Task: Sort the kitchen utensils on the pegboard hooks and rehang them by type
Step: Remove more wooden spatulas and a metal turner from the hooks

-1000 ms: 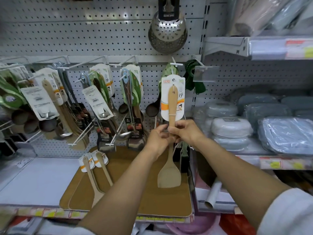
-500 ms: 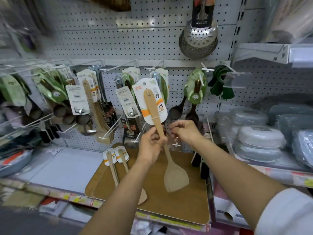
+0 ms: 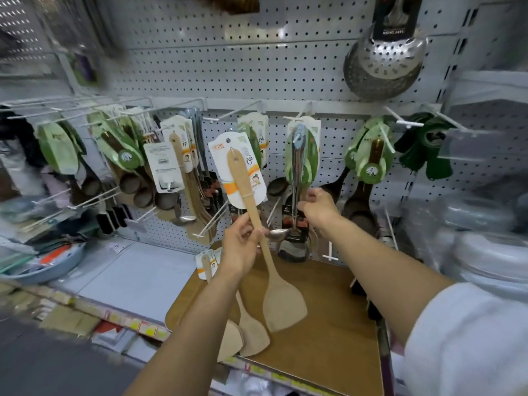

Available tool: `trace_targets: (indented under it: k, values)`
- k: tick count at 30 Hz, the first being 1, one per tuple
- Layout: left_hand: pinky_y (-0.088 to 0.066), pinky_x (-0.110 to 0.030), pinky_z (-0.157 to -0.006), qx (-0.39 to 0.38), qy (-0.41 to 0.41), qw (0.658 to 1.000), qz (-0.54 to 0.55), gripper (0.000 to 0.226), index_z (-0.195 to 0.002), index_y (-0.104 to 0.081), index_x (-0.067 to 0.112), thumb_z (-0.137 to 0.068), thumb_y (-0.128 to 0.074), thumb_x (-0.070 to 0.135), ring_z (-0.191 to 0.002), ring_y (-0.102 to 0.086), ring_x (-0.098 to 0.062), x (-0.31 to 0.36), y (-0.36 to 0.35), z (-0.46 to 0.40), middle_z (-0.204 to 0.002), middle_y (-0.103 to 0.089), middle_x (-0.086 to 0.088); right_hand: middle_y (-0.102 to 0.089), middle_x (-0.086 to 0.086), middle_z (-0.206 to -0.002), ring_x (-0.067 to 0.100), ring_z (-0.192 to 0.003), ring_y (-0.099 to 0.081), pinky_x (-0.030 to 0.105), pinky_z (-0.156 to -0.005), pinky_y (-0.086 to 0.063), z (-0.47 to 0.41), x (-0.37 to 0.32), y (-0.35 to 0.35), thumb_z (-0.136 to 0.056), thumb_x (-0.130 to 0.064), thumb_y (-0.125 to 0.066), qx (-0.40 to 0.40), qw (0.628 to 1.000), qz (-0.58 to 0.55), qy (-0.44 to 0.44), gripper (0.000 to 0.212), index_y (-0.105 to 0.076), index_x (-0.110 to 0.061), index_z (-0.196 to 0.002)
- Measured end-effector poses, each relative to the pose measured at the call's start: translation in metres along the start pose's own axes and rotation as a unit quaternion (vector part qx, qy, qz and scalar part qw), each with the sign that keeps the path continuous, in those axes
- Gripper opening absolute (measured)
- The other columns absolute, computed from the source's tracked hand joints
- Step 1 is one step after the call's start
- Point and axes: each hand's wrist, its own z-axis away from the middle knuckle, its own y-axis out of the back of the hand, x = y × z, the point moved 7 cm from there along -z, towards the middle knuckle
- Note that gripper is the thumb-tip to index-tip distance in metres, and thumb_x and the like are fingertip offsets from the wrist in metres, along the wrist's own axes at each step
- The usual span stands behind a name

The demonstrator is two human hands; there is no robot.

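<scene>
White pegboard (image 3: 228, 67) fills the view ahead of me, with rows of wire hooks (image 3: 228, 111) sticking out toward the camera. My left hand (image 3: 243, 247) has its grip clenched round the handle of a wooden spatula (image 3: 258, 232), fingers curled about mid-handle; the spatula leans with its top tipped left, its white-and-orange packaging card (image 3: 240, 170) still tied on near the top. Its blade hangs over a brown wooden board (image 3: 328, 324) lying on the shelf (image 3: 137, 275) below, beside two more wooden spatulas (image 3: 251, 330) lying flat there. My right hand (image 3: 320, 210) is up at a metal utensil (image 3: 297, 172) hanging on a green card; its fingers touch the handle low down, but I cannot tell whether that grip is closed or merely resting.

Free room is tight: hook tips poke out just left of the held spatula and between my hands, and crowded green-carded ladles (image 3: 368, 164) hang to the right. More wooden spatulas (image 3: 183, 167) hang to the left. A perforated metal skimmer (image 3: 383, 64) hangs above right. Bare shelf lies open to the lower left, ending at its price-label edge (image 3: 114, 315).
</scene>
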Motion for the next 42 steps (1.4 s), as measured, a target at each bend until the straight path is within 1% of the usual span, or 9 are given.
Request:
trace_targets:
  k: [7, 15, 17, 23, 28, 32, 34, 37, 42]
  values:
    - [-0.058, -0.053, -0.076, -0.009, 0.004, 1.000, 0.003, 0.029, -0.114, -0.059, 0.020, -0.094, -0.055, 0.000, -0.083, -0.069, -0.028, -0.004, 0.005, -0.011, -0.089, -0.072, -0.010, -0.058, 0.010, -0.127, 0.027, -0.111, -0.057, 0.038, -0.095, -0.048, -0.024, 0.001, -0.020, -0.089, -0.014, -0.064, 0.009, 0.999, 0.006, -0.033, 0.051, -0.046, -0.014, -0.137]
    - [-0.061, -0.036, -0.071, -0.024, 0.011, 1.000, 0.014, 0.031, -0.112, -0.059, 0.027, -0.093, -0.059, 0.002, -0.088, -0.070, -0.025, -0.005, 0.003, -0.021, -0.095, -0.072, -0.009, -0.055, 0.010, -0.129, 0.029, -0.110, -0.057, 0.044, -0.098, -0.049, -0.045, 0.007, -0.035, -0.090, -0.023, -0.065, 0.000, 0.999, 0.004, -0.045, 0.048, -0.048, -0.019, -0.135]
    - [-0.061, -0.041, -0.074, -0.028, 0.019, 0.999, 0.016, 0.033, -0.107, -0.059, 0.033, -0.093, -0.060, 0.003, -0.089, -0.070, -0.026, -0.008, 0.002, -0.023, -0.095, -0.072, -0.009, -0.056, 0.009, -0.125, 0.029, -0.109, -0.056, 0.044, -0.096, -0.049, -0.048, 0.008, -0.037, -0.092, -0.023, -0.062, -0.006, 0.999, 0.002, -0.043, 0.044, -0.049, -0.019, -0.134]
    - [-0.059, -0.053, -0.075, -0.027, 0.035, 0.999, 0.005, 0.032, -0.113, -0.059, 0.028, -0.093, -0.059, 0.004, -0.089, -0.069, -0.030, -0.013, 0.000, -0.029, -0.093, -0.072, -0.010, -0.061, 0.006, -0.117, 0.029, -0.109, -0.058, 0.036, -0.092, -0.048, -0.051, 0.011, -0.032, -0.093, -0.025, -0.062, 0.008, 1.000, 0.015, -0.016, 0.039, -0.053, -0.019, -0.130]
    - [-0.057, -0.056, -0.077, -0.033, 0.043, 0.999, 0.001, 0.030, -0.114, -0.060, 0.026, -0.093, -0.060, 0.004, -0.091, -0.070, -0.030, -0.015, -0.006, -0.028, -0.091, -0.072, -0.008, -0.062, 0.004, -0.102, 0.032, -0.103, -0.060, 0.041, -0.095, -0.045, -0.045, 0.018, -0.013, -0.092, -0.035, -0.060, 0.050, 0.990, 0.135, 0.003, 0.018, -0.057, -0.028, -0.108]
    - [-0.057, -0.053, -0.079, -0.038, 0.051, 0.998, 0.010, 0.031, -0.119, -0.059, 0.021, -0.094, -0.058, 0.003, -0.090, -0.069, -0.030, -0.019, -0.014, -0.024, -0.094, -0.072, -0.014, -0.064, -0.001, -0.102, 0.029, -0.105, -0.060, 0.042, -0.099, -0.041, -0.036, 0.017, -0.001, -0.089, -0.043, -0.060, 0.067, 0.975, 0.209, 0.038, 0.027, -0.058, -0.031, -0.113]
    - [-0.058, -0.050, -0.079, -0.043, 0.053, 0.998, 0.011, 0.032, -0.122, -0.059, 0.019, -0.094, -0.058, 0.004, -0.087, -0.070, -0.026, -0.020, -0.018, -0.022, -0.096, -0.072, -0.013, -0.063, -0.003, -0.093, 0.029, -0.097, -0.062, 0.043, -0.093, -0.047, -0.031, 0.020, -0.002, -0.087, -0.042, -0.063, 0.051, 0.982, 0.175, 0.051, 0.024, -0.061, -0.028, -0.106]
    - [-0.059, -0.049, -0.079, -0.042, 0.060, 0.997, 0.012, 0.033, -0.124, -0.058, 0.019, -0.095, -0.056, 0.004, -0.082, -0.070, -0.020, -0.022, -0.020, -0.019, -0.097, -0.071, -0.013, -0.065, 0.001, -0.094, 0.024, -0.093, -0.064, 0.038, -0.086, -0.052, -0.022, 0.025, -0.007, -0.085, -0.040, -0.068, -0.002, 0.993, 0.105, 0.059, 0.031, -0.063, -0.023, -0.110]
    - [-0.058, -0.050, -0.080, -0.044, 0.062, 0.997, 0.004, 0.031, -0.124, -0.058, 0.016, -0.096, -0.054, 0.003, -0.082, -0.069, -0.021, -0.025, -0.020, -0.014, -0.094, -0.071, -0.012, -0.065, -0.002, -0.101, 0.016, -0.093, -0.062, 0.027, -0.079, -0.044, -0.007, 0.018, -0.008, -0.088, -0.029, -0.070, -0.078, 0.992, 0.061, 0.083, 0.030, -0.062, -0.019, -0.115]
